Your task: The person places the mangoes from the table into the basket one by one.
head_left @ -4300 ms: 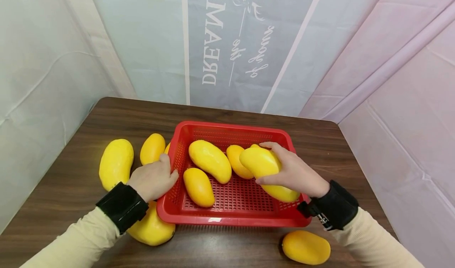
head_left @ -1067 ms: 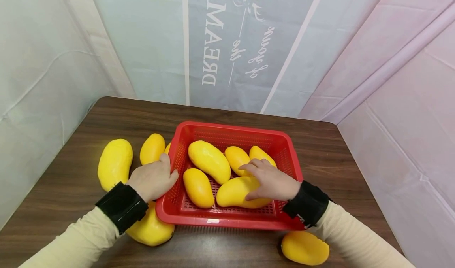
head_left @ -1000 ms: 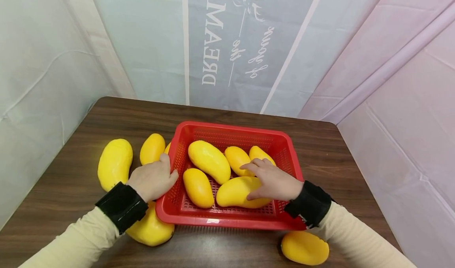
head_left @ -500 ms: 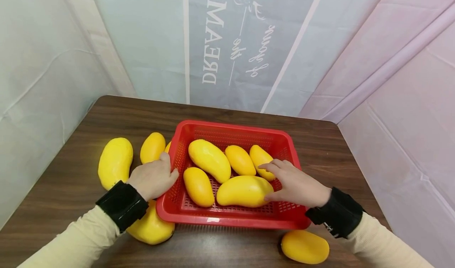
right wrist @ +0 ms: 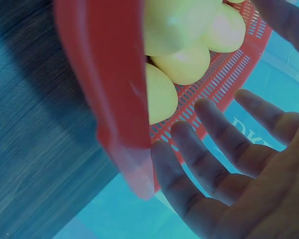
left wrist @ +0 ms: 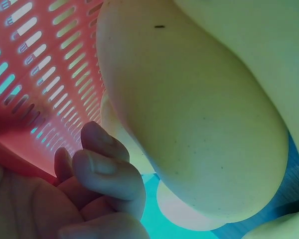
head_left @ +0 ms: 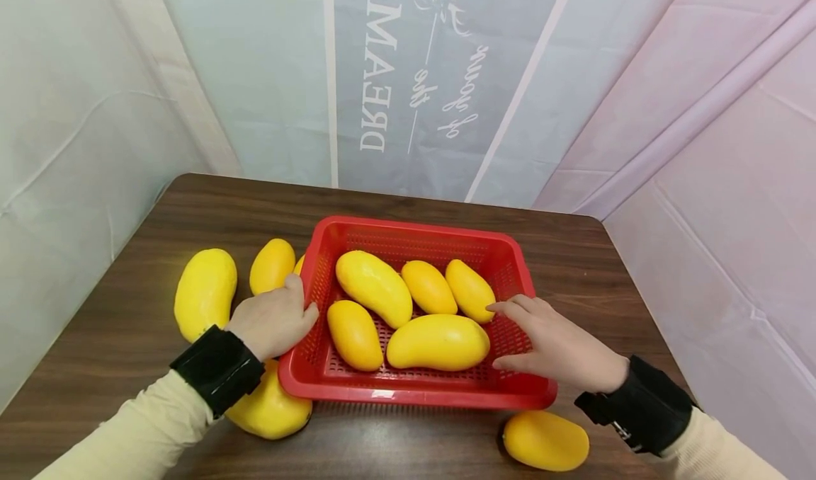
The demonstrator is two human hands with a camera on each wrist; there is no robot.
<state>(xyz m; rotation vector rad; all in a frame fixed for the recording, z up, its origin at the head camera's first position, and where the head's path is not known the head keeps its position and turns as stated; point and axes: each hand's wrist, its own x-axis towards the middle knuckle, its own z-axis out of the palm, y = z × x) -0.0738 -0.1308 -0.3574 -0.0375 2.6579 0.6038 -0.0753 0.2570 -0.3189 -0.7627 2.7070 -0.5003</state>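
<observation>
A red plastic basket (head_left: pixel 421 396) with slotted walls holds several yellow mangoes. Among them, a large mango (head_left: pixel 438 343) lies lengthwise near the front, and a smaller mango (head_left: pixel 470 290) sits at the right. My left hand (head_left: pixel 270 322) grips the basket's left rim; in the left wrist view its curled fingers (left wrist: pixel 109 169) are beside the slotted wall. Over the right rim hovers my right hand (head_left: pixel 559 345), fingers spread and holding nothing, fingertips near the right-hand mangoes. The right wrist view shows those extended fingers (right wrist: pixel 214 169) apart from the fruit.
Left of the basket lie a big yellow mango (head_left: pixel 205 294), a smaller orange-yellow mango (head_left: pixel 272 266) and another mostly hidden behind the rim. One mango (head_left: pixel 273 408) is partly under my left wrist. Another mango (head_left: pixel 545 441) rests at the front right of the brown table (head_left: pixel 395 444).
My right hand has set the large mango down in the basket, let it go and drawn back to the right. My left hand has stayed at the left rim.
</observation>
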